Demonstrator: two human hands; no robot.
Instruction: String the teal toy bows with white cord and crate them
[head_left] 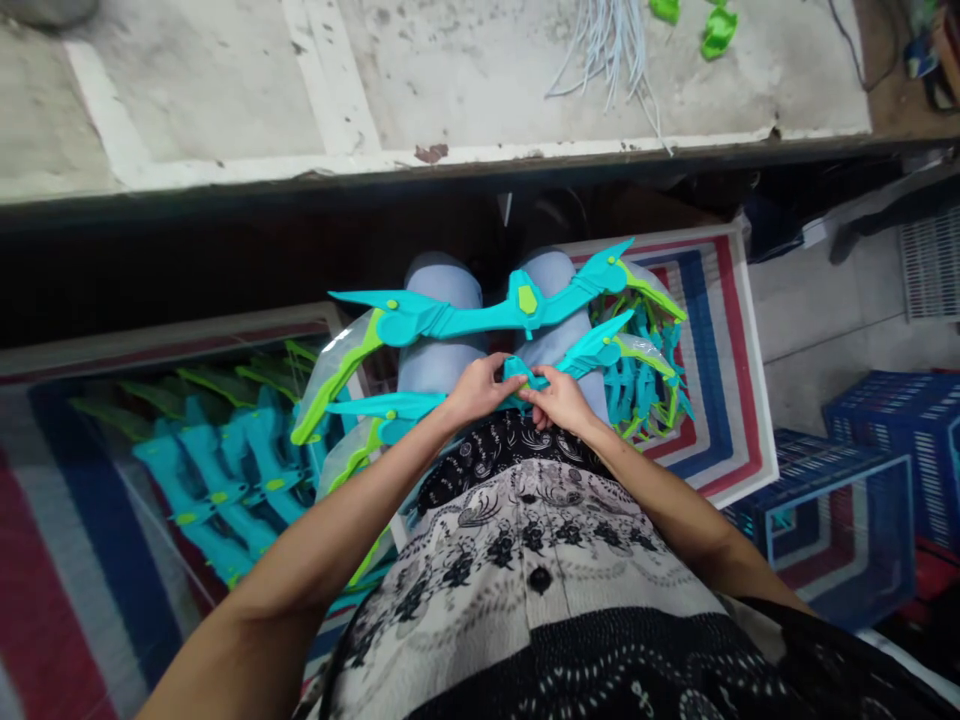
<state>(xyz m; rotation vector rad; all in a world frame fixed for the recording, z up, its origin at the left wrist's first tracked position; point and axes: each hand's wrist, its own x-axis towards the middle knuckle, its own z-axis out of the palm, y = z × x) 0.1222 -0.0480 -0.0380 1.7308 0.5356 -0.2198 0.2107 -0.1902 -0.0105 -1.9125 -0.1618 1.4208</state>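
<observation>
The person sits at the edge of a bench (420,80), with two bows across the legs (439,285). The near bow (516,367) is at the waist, just before the shirt (525,525), and both hands are on its middle part. The left hand (480,388) has its thumb and fingers closed on this middle from the left side. The right hand (561,398) grips it from the right side, with fingers bent and the thumb near to the left thumb. The fingers cover the spot between them, so I cannot tell exactly what they press there.

The far bow (480,320) lies beyond the hands, nearly parallel to the near one, and no hand touches it. Both bows are turquoise, with lime green curved ends and something clear and shiny beside these ends.

To the left stands a striped bin (112,520) with a row of similar bows (240,480) in it. To the right, another bin (739,330) with stripes holds a pile of parts (637,375) in the same colours. Farther right there are blue crates (892,415). On the bench lie pale strings (611,45) and, beside them, green pieces (718,32).
</observation>
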